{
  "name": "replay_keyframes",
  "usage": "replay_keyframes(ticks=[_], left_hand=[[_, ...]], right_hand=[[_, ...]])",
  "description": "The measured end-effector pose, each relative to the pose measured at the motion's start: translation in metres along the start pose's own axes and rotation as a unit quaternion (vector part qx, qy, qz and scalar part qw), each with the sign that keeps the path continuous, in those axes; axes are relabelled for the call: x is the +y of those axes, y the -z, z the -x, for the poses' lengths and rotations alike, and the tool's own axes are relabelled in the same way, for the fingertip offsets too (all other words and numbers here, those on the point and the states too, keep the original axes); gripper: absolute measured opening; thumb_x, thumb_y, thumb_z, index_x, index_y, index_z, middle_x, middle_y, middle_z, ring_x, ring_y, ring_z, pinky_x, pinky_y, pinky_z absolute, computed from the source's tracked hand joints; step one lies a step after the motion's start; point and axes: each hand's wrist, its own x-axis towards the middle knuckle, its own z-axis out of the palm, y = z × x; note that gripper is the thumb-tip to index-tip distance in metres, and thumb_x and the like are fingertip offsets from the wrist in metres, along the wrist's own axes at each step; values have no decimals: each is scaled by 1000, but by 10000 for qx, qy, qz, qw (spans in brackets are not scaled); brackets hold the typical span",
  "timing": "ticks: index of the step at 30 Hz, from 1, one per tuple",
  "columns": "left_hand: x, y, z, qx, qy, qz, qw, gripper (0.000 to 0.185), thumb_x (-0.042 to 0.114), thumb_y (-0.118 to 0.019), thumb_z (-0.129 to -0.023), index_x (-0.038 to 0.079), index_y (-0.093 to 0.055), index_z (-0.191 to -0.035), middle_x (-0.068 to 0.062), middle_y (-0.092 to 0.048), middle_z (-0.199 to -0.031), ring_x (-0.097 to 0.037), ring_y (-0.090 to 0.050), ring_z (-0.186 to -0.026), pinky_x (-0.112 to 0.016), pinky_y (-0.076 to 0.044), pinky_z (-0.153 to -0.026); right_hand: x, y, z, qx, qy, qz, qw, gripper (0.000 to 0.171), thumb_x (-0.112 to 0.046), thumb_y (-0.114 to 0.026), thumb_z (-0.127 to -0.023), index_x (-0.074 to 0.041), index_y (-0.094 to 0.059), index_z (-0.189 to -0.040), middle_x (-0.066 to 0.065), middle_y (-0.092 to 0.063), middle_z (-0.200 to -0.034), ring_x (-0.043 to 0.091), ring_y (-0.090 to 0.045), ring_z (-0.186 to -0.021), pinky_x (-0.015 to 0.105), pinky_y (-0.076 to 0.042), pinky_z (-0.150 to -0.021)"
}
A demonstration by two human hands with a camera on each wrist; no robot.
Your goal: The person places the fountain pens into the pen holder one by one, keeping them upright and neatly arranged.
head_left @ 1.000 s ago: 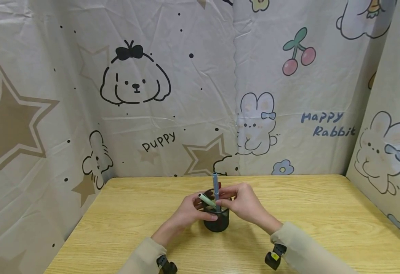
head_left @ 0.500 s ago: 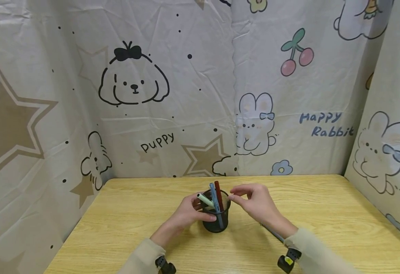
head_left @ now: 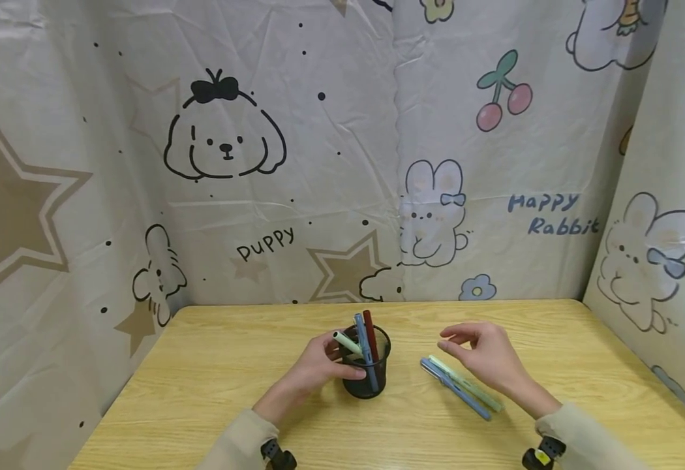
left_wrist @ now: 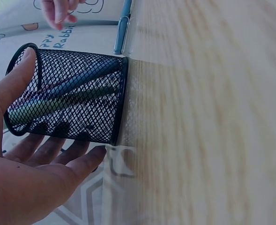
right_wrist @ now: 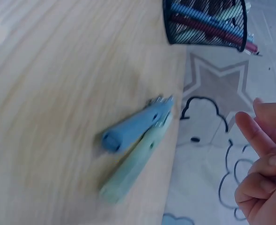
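Note:
A black mesh pen cup (head_left: 367,378) stands at the middle of the wooden table (head_left: 201,385). A pale green pen (head_left: 345,342), a blue pen (head_left: 361,336) and a red pen (head_left: 369,328) stick out of it. My left hand (head_left: 325,362) grips the cup, thumb on the near side; in the left wrist view its fingers (left_wrist: 58,150) wrap the mesh cup (left_wrist: 72,96). My right hand (head_left: 476,347) hovers open and empty to the cup's right, just above a loose blue pen (head_left: 454,389) and a loose green pen (head_left: 468,385) lying side by side. The right wrist view shows this blue pen (right_wrist: 135,124) and green pen (right_wrist: 133,164).
Cartoon-printed cloth (head_left: 342,163) walls the table at the back and on both sides. Bare wood lies left of the cup and along the near edge.
My right hand let go of the blue pen, which now stands in the cup, and drew away to the right, uncovering two pens on the table. My left hand kept hold of the cup.

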Motion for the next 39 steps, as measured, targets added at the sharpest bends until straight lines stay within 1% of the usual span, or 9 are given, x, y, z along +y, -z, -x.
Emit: replay_keyframes(ticks=[4, 6, 11, 18, 21, 26, 32, 34, 39], left_hand=[[1, 2, 0, -10, -2, 0, 10000, 75, 4, -92, -79, 5, -59, -147, -11, -67, -131, -37, -57, -134, -52, -45, -112], [1, 2, 0, -24, -13, -12, 10000, 76, 4, -92, -80, 5, -59, -148, -11, -68, -131, -37, -57, -133, -52, -46, -112], [2, 2, 0, -29, -5, 1, 10000, 76, 4, -92, -80, 5, -58, -148, -11, -68, -131, -36, -58, -133, -51, -47, -111], [0, 2, 1, 8, 9, 0, 10000, 75, 3, -92, -79, 4, -59, -147, -11, -68, -130, -37, -58, -132, -52, -45, -112], [-1, 2, 1, -30, 16, 30, 10000, 75, 3, -92, -79, 4, -59, -147, -11, -68, -130, -37, -58, -132, -50, -47, -111], [-1, 2, 0, -71, 15, 75, 9999, 74, 2, -92, -79, 3, -60, -146, -10, -69, -129, -34, -61, -129, -46, -51, -107], [0, 2, -1, -93, 39, 110, 9999, 72, 2, -92, -79, 4, -61, -144, -10, -69, -128, -32, -62, -128, -44, -51, -106], [0, 2, -1, -94, 38, 107, 9999, 72, 2, -92, -79, 4, -61, -144, -10, -69, -128, -32, -62, -128, -44, -51, -106], [1, 1, -1, -66, 55, 52, 9999, 73, 3, -92, -79, 4, -61, -145, -10, -69, -129, -34, -60, -131, -47, -50, -108]], right_hand=[[11, 9, 5, -24, 2, 184, 9998, 14, -18, -83, -93, -9, -82, -105, -7, -76, -85, 13, -47, -57, 27, -37, -52], [17, 13, 7, -48, 37, 309, 9995, 15, -17, -84, -93, -8, -82, -105, -7, -75, -84, 12, -45, -57, 27, -36, -52], [29, 21, 11, -230, 59, 560, 9981, 18, -17, -84, -93, -5, -82, -106, -6, -75, -85, 11, -51, -63, 27, -37, -55], [41, 27, 14, -822, -137, 582, 9948, 21, -17, -85, -90, -4, -82, -106, -6, -76, -85, 14, -63, -76, 28, -45, -61], [45, 29, 14, -1064, -60, 596, 9925, 21, -18, -87, -89, -6, -82, -105, -8, -75, -85, 12, -64, -77, 28, -47, -62], [53, 30, 12, -1465, 206, 658, 9868, 19, -22, -87, -88, -8, -81, -100, -12, -72, -83, 7, -64, -75, 28, -51, -64], [57, 29, 7, -1931, 300, 643, 9786, 24, -24, -89, -87, -7, -81, -102, -14, -71, -82, 5, -65, -77, 31, -54, -71], [56, 28, 6, -2047, 326, 625, 9763, 25, -23, -89, -87, -6, -81, -104, -13, -72, -83, 5, -66, -78, 33, -55, -73], [55, 26, 6, -2212, 391, 583, 9727, 25, -20, -90, -85, -6, -81, -104, -12, -72, -83, 5, -66, -78, 32, -56, -73]])
